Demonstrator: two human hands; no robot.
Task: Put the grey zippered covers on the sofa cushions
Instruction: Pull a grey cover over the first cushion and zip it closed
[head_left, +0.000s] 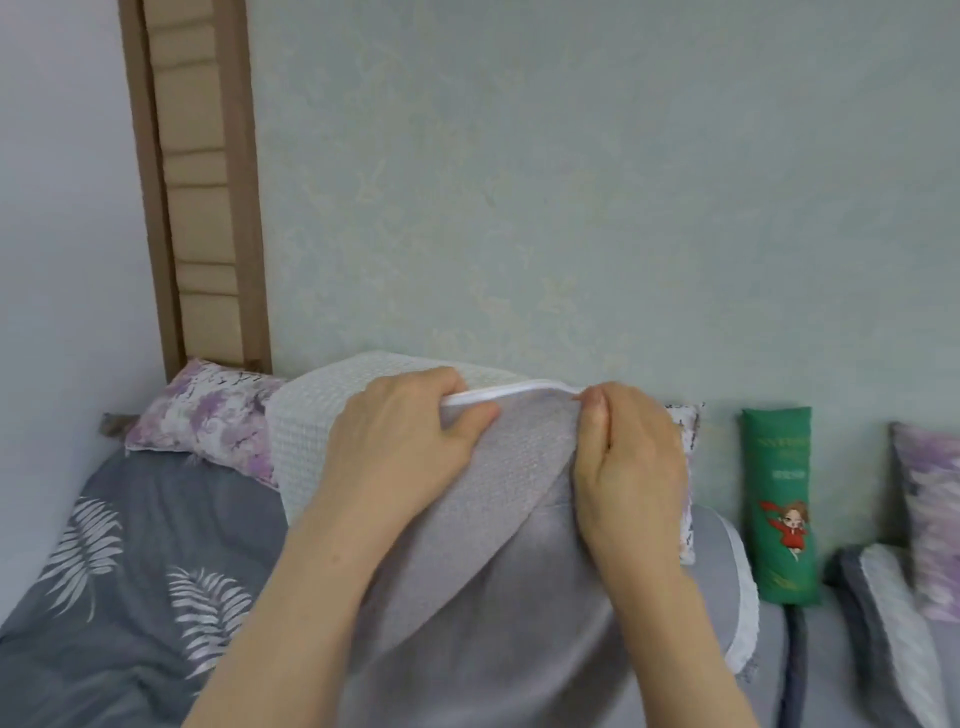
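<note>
Head view: white cushion (311, 415) mostly hidden behind left hand (400, 441), right hand (628, 467) and grey cover (519, 597). Cover's lower part cut off at frame bottom. Zipper pull not discernible.

Cushion waffle-textured. Cover soft, finely ribbed, with white zipper edge (511, 393).

Cover held up at centre, in front of cushion, above leaf-print spread (130, 571). Zipper edge on top, running left to right.

Left fingers curled over zipper edge, thumb on cover below it. Right fingers pinch its right end.
</note>
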